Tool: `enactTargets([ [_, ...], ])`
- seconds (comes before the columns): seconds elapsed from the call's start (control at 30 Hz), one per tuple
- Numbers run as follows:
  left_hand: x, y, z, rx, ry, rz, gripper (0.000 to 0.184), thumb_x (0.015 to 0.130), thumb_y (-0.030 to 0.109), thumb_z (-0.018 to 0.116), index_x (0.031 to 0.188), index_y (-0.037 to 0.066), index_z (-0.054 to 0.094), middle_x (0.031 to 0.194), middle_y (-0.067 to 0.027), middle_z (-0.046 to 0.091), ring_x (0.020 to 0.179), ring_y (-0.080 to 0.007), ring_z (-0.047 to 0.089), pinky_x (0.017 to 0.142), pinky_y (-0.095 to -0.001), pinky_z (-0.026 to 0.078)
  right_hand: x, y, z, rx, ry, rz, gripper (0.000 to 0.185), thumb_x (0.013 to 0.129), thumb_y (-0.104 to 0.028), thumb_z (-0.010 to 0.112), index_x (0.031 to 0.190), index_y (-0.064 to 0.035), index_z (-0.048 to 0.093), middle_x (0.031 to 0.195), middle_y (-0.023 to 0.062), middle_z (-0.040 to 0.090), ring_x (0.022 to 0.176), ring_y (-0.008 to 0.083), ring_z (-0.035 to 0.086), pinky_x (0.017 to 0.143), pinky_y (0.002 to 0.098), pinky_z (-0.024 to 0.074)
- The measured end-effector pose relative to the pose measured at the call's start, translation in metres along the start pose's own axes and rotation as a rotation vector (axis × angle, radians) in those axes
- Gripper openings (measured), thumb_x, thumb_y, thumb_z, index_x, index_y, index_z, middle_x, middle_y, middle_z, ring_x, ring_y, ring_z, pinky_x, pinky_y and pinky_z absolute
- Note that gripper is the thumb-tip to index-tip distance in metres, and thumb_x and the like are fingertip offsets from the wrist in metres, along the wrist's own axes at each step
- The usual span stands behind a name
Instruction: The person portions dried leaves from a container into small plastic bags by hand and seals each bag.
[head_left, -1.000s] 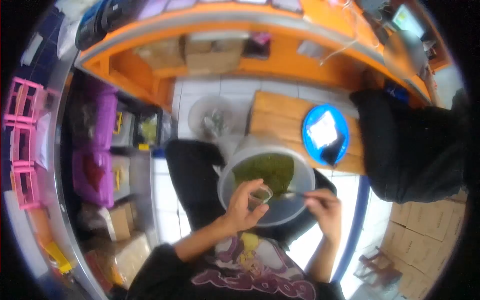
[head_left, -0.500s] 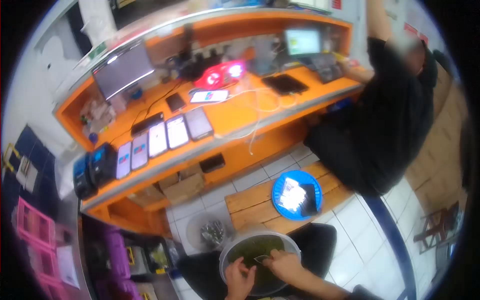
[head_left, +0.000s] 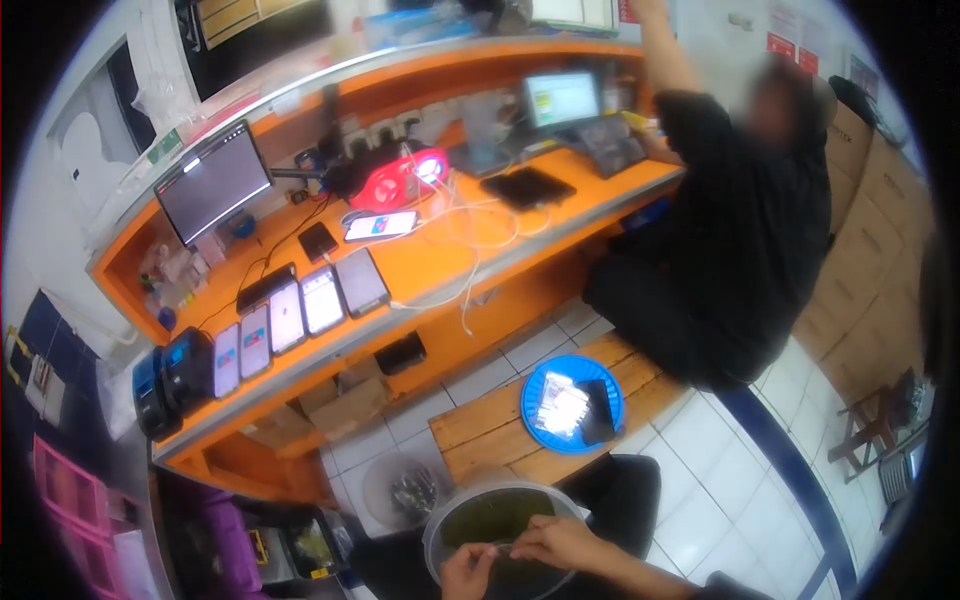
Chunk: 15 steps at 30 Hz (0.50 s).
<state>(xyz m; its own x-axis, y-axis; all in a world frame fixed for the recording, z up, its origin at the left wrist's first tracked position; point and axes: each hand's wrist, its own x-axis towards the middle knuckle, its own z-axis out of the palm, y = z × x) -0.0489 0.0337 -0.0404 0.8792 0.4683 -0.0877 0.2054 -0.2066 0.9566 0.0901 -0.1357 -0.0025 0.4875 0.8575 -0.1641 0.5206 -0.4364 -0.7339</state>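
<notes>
A round translucent tub [head_left: 432,540] with green contents [head_left: 490,513] stands between the person's legs at the bottom of the view. Over it, my left hand [head_left: 468,572] and my right hand [head_left: 556,543] come nearly together. The fingers of both are closed on a small pale item between them, too small to make out. Just beyond the tub, a blue plate [head_left: 534,431] with white packets [head_left: 561,405] and a black item lies on a wooden bench [head_left: 473,437]. Left of the bench stands a clear bucket [head_left: 378,492] with small things inside.
An orange desk [head_left: 430,270] holds several phones [head_left: 287,315], a monitor [head_left: 214,183], cables and a tablet [head_left: 528,188]. Another person in black [head_left: 730,230] sits at the right with an arm raised. Boxes [head_left: 860,250] are stacked behind, with a stool [head_left: 865,435] nearby.
The view has tilted up towards the desk. My hands have drawn together over the tub; the clear cup and the spoon seen earlier no longer show distinctly.
</notes>
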Motion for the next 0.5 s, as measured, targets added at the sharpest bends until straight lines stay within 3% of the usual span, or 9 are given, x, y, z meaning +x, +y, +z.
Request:
enactTargets([
  [0.07,-0.001,-0.005,-0.001,-0.005,0.061,0.020,0.018,0.096,0.016,0.063,0.097,0.000,0.070,0.088,-0.0135,0.070,0.082,-0.0254,0.066,0.076,-0.0350,0.052,0.000,-0.011,-0.005,0.005,0.007,0.007,0.032,0.091,-0.036,0.066,0.120,-0.0231,0.068,0.095,0.0090,0.066,0.091,0.0289,0.066,0.078,0.0410,0.0527],
  [0.13,0.000,-0.008,-0.005,0.125,0.059,-0.097,0.023,0.090,0.009,0.071,0.107,-0.004,0.067,0.089,-0.0120,0.073,0.088,-0.0180,0.067,0.082,-0.0319,0.052,-0.002,-0.029,-0.018,-0.002,-0.045,0.145,0.056,0.090,-0.030,0.066,0.143,-0.0245,0.050,0.093,0.0112,0.067,0.094,0.0288,0.066,0.090,0.0446,0.0492],
  [0.17,-0.001,-0.007,-0.004,0.125,0.055,-0.096,0.023,0.090,0.009,0.071,0.107,-0.004,0.067,0.089,-0.0120,0.073,0.088,-0.0180,0.067,0.082,-0.0319,0.052,-0.002,-0.024,-0.011,-0.001,-0.043,0.148,0.056,0.090,-0.030,0.066,0.143,-0.0245,0.050,0.093,0.0112,0.067,0.094,0.0288,0.066,0.090,0.0446,0.0492],
  [0.23,-0.005,-0.003,0.001,0.377,0.067,0.157,0.021,0.096,0.019,0.063,0.097,0.000,0.071,0.090,-0.0169,0.071,0.084,-0.0305,0.067,0.078,-0.0377,0.052,-0.001,-0.005,0.014,-0.063,0.104,-0.112,0.077,0.088,-0.023,0.066,0.155,-0.0244,0.029,0.095,0.0111,0.068,0.098,0.0299,0.066,0.103,0.0518,0.0400],
  [0.37,-0.007,0.006,0.004,0.328,0.019,0.176,0.022,0.095,0.020,0.063,0.098,0.000,0.072,0.093,-0.0188,0.072,0.086,-0.0346,0.068,0.080,-0.0406,0.052,0.004,-0.002,0.031,-0.101,0.287,-0.259,0.078,0.086,-0.019,0.066,0.155,-0.0218,0.029,0.098,0.0082,0.069,0.101,0.0309,0.065,0.109,0.0578,0.0312],
  [0.43,-0.008,0.011,0.004,0.274,0.001,0.078,0.023,0.095,0.021,0.064,0.099,0.000,0.072,0.096,-0.0173,0.072,0.087,-0.0323,0.068,0.081,-0.0394,0.052,0.003,-0.005,0.023,0.112,0.086,-0.124,0.078,0.086,-0.018,0.067,0.155,-0.0217,0.030,0.100,0.0057,0.070,0.104,0.0287,0.064,0.110,0.0559,0.0316],
  [0.5,-0.008,0.009,0.000,0.189,-0.024,0.029,0.024,0.095,0.021,0.064,0.101,0.000,0.072,0.096,-0.0164,0.073,0.087,-0.0305,0.068,0.082,-0.0387,0.052,0.005,0.002,0.025,0.213,0.047,-0.107,0.076,0.087,-0.019,0.067,0.154,-0.0214,0.032,0.100,0.0046,0.070,0.104,0.0279,0.064,0.110,0.0553,0.0308],
])
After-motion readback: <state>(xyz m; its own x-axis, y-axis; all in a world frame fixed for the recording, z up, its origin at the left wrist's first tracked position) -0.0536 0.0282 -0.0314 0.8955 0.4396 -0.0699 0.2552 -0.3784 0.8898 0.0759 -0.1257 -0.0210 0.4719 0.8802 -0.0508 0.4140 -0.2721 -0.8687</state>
